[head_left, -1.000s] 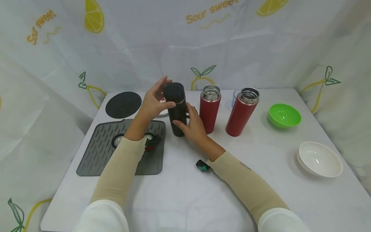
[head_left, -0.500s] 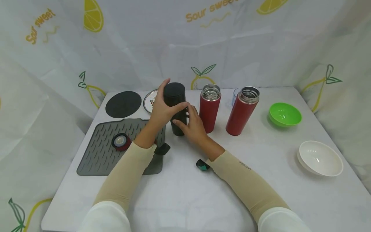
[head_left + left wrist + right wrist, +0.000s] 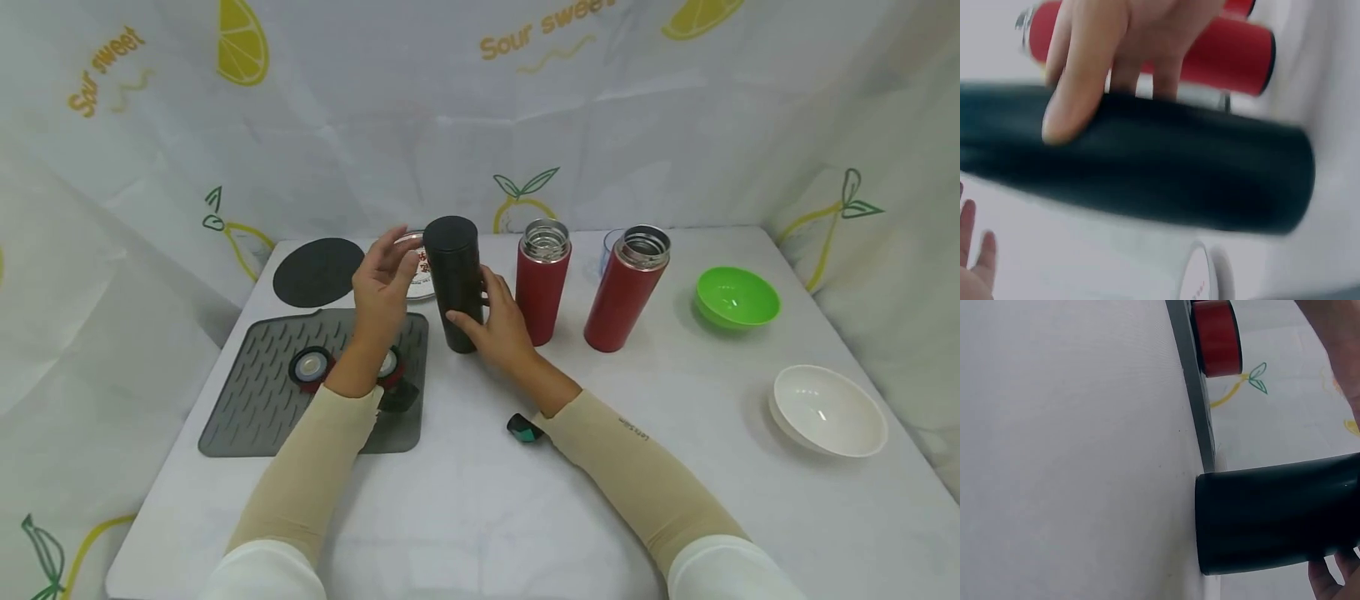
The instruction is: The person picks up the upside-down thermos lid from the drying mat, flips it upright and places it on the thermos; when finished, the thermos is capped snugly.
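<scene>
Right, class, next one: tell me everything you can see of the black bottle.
The black bottle is a tall, plain cylinder with a flat, dark top; its smooth, dull surface may be coated metal. No opening shows, so it looks closed, and its contents are hidden. It stands upright on the table, between the grey mat and a red bottle. The right hand grips its side with thumb and fingers. The left hand is beside its upper part, seemingly not touching.

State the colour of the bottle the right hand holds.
The bottle is black, clearest in the head view.
</scene>
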The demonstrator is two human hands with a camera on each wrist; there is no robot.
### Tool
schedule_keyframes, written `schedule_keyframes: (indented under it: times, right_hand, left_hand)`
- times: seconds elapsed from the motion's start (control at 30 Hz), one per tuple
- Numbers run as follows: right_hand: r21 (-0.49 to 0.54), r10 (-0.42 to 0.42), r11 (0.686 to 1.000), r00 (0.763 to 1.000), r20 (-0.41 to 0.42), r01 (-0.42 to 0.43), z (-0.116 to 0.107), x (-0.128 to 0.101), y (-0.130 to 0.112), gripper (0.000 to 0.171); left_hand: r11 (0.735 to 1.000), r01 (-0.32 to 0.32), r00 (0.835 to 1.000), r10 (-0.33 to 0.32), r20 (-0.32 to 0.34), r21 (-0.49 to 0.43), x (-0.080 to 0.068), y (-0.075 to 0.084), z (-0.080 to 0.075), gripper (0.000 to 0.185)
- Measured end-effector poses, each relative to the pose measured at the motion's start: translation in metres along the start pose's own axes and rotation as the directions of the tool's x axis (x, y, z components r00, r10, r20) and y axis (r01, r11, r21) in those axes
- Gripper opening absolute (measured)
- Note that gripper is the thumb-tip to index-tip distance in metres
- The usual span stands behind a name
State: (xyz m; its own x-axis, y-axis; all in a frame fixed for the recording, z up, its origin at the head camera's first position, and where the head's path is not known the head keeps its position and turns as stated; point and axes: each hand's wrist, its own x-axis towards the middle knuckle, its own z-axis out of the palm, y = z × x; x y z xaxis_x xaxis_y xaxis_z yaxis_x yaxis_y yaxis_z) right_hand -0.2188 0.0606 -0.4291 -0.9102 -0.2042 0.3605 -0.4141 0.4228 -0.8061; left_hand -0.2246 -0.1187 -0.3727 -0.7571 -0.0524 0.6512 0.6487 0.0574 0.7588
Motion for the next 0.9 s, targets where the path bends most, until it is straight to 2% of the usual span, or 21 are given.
schedule_keyframes:
  times: [0.1,0.2,0.27,0.33,0.4,0.47,0.5,0.57,0.63,0.73,0.8,0.9]
  right_hand:
    - [-0.003,-0.018,1.000,1.000,-0.008,0.018,-0.001,0.000,0.001,0.084]
    - [-0.003,-0.037,0.999,0.999,-0.009,0.037,-0.002,0.000,0.002,0.084]
    - [-0.003,-0.044,0.999,0.999,-0.004,0.044,-0.003,-0.001,0.001,0.084]
    - [-0.004,-0.045,0.999,0.999,0.005,0.045,-0.004,-0.001,0.001,0.084]
    - [-0.006,-0.034,0.999,0.999,0.013,0.034,-0.005,-0.001,-0.001,0.084]
    - [-0.008,-0.019,1.000,1.000,0.021,0.019,-0.004,-0.002,-0.002,0.084]
    - [-0.011,-0.012,1.000,1.000,0.023,0.013,-0.004,-0.002,-0.003,0.084]
    - [-0.018,-0.002,1.000,1.000,0.024,0.003,-0.004,-0.003,-0.003,0.084]
    - [-0.026,0.002,1.000,1.000,0.022,-0.002,-0.004,-0.003,-0.004,0.085]
    - [-0.034,0.000,0.999,1.000,0.016,0.001,-0.004,-0.003,-0.003,0.085]
    - [-0.033,-0.010,0.999,1.000,0.011,0.011,-0.003,-0.002,-0.003,0.085]
    - [-0.019,-0.021,1.000,1.000,0.002,0.021,-0.002,-0.001,-0.002,0.084]
  left_hand:
    - [0.998,0.056,0.994,-0.053,0.093,-0.039,0.000,0.005,0.013,0.074]
    - [0.988,0.156,0.975,-0.156,0.156,0.011,0.006,0.006,0.026,0.098]
    - [0.975,0.211,0.961,-0.219,0.168,0.066,0.010,0.005,0.032,0.101]
    - [0.970,0.227,0.960,-0.237,0.147,0.080,0.013,0.002,0.034,0.100]
    - [0.981,0.188,0.977,-0.192,0.090,0.042,0.013,0.000,0.033,0.094]
    - [0.994,0.106,0.994,-0.106,0.010,-0.018,0.009,-0.004,0.029,0.086]
    - [0.998,0.057,0.998,-0.058,-0.032,-0.039,0.006,-0.007,0.025,0.082]
    - [0.998,-0.030,0.994,0.024,-0.102,-0.060,0.001,-0.009,0.020,0.069]
    - [0.995,-0.082,0.989,0.073,-0.132,-0.062,-0.003,-0.009,0.016,0.055]
    - [0.996,-0.093,0.991,0.091,-0.094,-0.016,-0.005,-0.005,0.018,0.042]
    - [0.998,-0.067,0.996,0.068,-0.057,0.012,-0.005,-0.001,0.024,0.048]
    - [0.998,0.005,1.000,-0.004,-0.017,0.055,-0.001,0.002,0.034,0.065]
